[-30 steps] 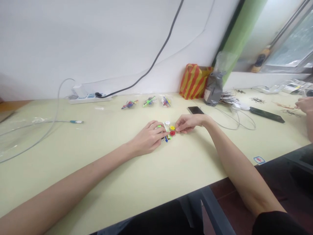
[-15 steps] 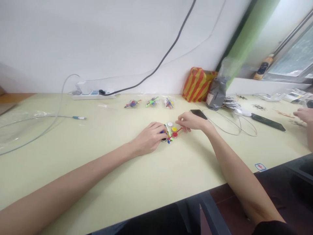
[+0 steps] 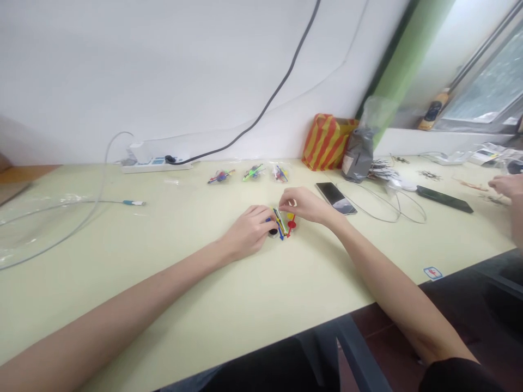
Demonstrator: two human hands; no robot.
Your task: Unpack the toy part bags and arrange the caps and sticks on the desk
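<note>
My left hand (image 3: 255, 228) rests on the table with its fingers curled against the left side of a small cluster of coloured plastic pieces. Under its fingertips lies a black round piece (image 3: 273, 232). A blue arrow (image 3: 280, 231) stands just right of it. Beside that, a red arrow (image 3: 290, 224) with a round middle points toward me. A yellow round piece (image 3: 290, 216) is partly covered. My right hand (image 3: 300, 204) bends over the far side of the cluster, thumb and finger pinched together. Whatever is between those fingertips is too small to make out.
Several small bagged colourful pieces (image 3: 253, 172) lie behind my hands. A phone (image 3: 335, 197), a striped bag (image 3: 329, 142) and a grey pouch (image 3: 358, 155) are to the right. A power strip (image 3: 157, 164) sits by the wall. Another person's hand (image 3: 506, 186) is far right.
My right hand has moved left, over the cluster. The red arrow has swung from slanting toward that hand to a steeper angle. More of the phone shows.
</note>
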